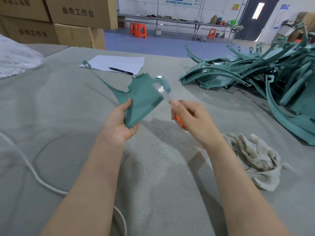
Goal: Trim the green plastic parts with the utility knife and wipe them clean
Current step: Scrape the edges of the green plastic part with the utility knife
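Observation:
My left hand (119,122) grips the lower corner of a green plastic part (143,99), a flat fan-shaped piece with a long thin curved arm reaching up to the left. My right hand (194,120) holds an orange utility knife (179,119), and its blurred blade lies across the part's right edge. Both are raised above the grey table (68,116). A crumpled off-white rag (255,159) lies on the table to the right of my right forearm.
A big heap of green plastic parts (255,74) fills the right side. A white sheet of paper (115,63) with a black marker (121,71) lies behind. A white cord (34,174) runs at left. Cardboard boxes (68,23) stand at back left.

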`<state>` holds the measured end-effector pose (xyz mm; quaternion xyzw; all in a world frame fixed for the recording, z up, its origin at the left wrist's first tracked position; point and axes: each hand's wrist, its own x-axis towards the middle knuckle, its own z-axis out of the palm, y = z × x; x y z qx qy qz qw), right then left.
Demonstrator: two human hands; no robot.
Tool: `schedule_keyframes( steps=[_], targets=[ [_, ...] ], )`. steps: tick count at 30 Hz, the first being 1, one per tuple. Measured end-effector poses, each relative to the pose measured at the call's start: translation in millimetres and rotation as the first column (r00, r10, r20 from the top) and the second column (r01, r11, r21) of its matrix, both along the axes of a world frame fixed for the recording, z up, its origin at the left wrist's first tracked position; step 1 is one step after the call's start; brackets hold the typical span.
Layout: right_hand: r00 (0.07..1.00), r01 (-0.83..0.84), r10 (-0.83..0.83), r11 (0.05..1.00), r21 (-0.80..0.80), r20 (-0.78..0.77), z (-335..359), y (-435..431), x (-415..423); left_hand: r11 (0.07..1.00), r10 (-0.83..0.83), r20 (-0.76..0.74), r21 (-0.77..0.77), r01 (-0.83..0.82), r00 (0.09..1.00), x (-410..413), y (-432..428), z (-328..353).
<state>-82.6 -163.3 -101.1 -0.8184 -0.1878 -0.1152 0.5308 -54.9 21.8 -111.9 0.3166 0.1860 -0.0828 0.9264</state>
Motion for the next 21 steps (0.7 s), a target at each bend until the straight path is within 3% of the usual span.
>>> schedule_keyframes(
  steps=[3,9,21],
  targets=[
    [1.000,-0.003,0.004,0.996,-0.089,0.009,-3.0,7.7,-0.2,0.997,0.037,-0.013,-0.065,-0.038,0.999,2.4,3.9,-2.7],
    [0.962,0.256,-0.255,0.967,-0.001,0.102,-2.7,0.1,4.3,0.996,0.015,-0.015,-0.089,-0.017,1.000,3.7,0.3,-1.6],
    [0.873,0.413,-0.407,0.910,0.038,0.271,-7.7,1.5,4.3,0.989,0.031,-0.018,-0.142,-0.034,0.999,4.0,-5.8,0.8]
  ],
)
